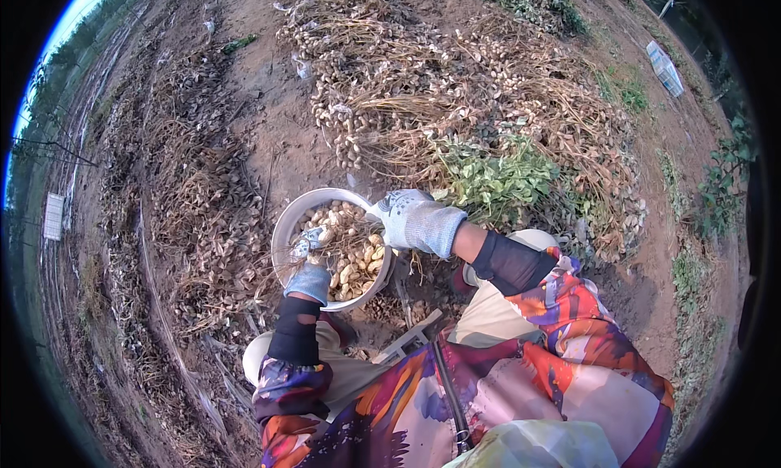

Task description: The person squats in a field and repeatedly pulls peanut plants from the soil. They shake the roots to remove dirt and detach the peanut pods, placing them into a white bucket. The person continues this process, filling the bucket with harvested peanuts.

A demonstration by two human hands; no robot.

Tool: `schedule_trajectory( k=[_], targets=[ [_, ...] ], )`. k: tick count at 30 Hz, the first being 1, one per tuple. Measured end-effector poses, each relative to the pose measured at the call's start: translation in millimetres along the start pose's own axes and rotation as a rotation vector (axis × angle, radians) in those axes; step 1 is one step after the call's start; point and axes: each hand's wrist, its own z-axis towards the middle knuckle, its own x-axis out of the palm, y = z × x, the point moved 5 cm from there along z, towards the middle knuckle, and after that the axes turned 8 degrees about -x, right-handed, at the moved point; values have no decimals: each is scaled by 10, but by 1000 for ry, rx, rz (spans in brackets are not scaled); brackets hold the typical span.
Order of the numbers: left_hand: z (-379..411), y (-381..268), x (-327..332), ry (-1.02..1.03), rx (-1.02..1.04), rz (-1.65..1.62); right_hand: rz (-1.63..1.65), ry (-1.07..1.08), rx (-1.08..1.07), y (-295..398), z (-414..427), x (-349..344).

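A white plastic bucket (360, 301) stands before me, partly filled with peanuts (352, 273) in their shells. My left hand (308, 242), in a white and grey knit work glove, is down inside the bucket. It appears closed around thin dry peanut stems (282, 257), whose ends stick out past the left rim. Peanuts and fine roots lie against its fingers, which are partly hidden. My right hand (406, 218), gloved alike, is closed at the bucket's upper right rim. Its fingertips are hidden under the glove's back.
Beyond the bucket spreads a wide heap of dried peanut plants (396, 102) with pods attached. Green leafy plants (503, 172) lie on its near side. Another dry row (195, 212) runs along the left. A grey plastic frame (409, 339) is between my knees. Crates (664, 68) stand farther off.
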Motion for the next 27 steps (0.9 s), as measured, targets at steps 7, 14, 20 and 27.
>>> schedule_trajectory(
  k=[7, 14, 20, 27],
  targets=[
    [-27, -184, -153, -665, 411, -216, -85, -83, -110, -169, 135, 62],
    [161, 430, -392, -293, -66, -336, 27, -35, -126, -326, 50, -136],
    [193, -194, -498, 311, 184, -1356, -107, -21, -240, -360, 90, 66],
    [14, -717, -676, 217, 498, -806, -93, 65, -233, -290, 177, 28]
  ],
)
